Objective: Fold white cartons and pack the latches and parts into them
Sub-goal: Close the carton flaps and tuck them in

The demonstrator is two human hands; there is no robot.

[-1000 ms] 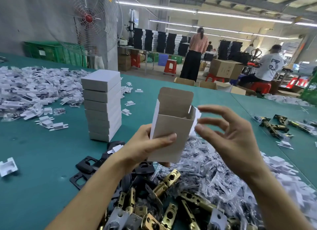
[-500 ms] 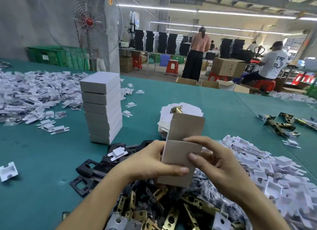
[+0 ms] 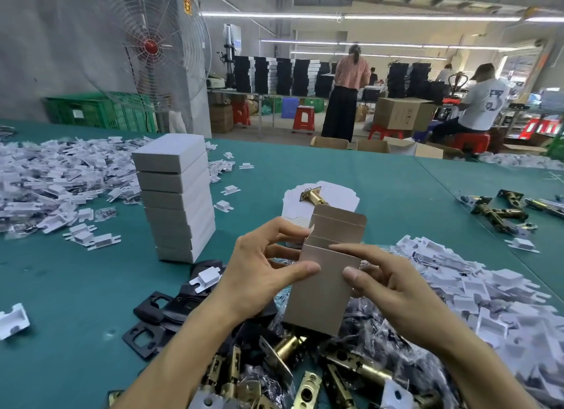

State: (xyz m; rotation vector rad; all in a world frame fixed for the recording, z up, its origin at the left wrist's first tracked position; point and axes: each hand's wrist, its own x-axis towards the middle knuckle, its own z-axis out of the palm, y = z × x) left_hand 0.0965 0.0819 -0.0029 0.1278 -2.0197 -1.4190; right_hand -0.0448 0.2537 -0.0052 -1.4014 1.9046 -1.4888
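Observation:
An upright small carton (image 3: 320,289), grey-brown on the side facing me, is held above the table by both hands, its top flaps standing open. My left hand (image 3: 262,268) grips its left side, thumb on the front face. My right hand (image 3: 381,283) grips the right side, thumb on the front and forefinger along the top edge. Brass latches (image 3: 293,347) and bagged parts (image 3: 375,326) lie heaped below the carton. Behind it a stack of flat white carton blanks (image 3: 338,198) has one brass latch (image 3: 314,196) on top.
A tall stack of closed white cartons (image 3: 177,198) stands left of centre. Black plates (image 3: 164,311) lie by my left forearm. White plastic parts are piled at the left (image 3: 45,176) and right (image 3: 476,283). More latches (image 3: 500,210) lie far right on the green table (image 3: 381,176). People work beyond.
The carton has come down from eye level toward the table. My right hand, free beside it a second ago, now grips its right side. The flat blanks with the latch have come into sight.

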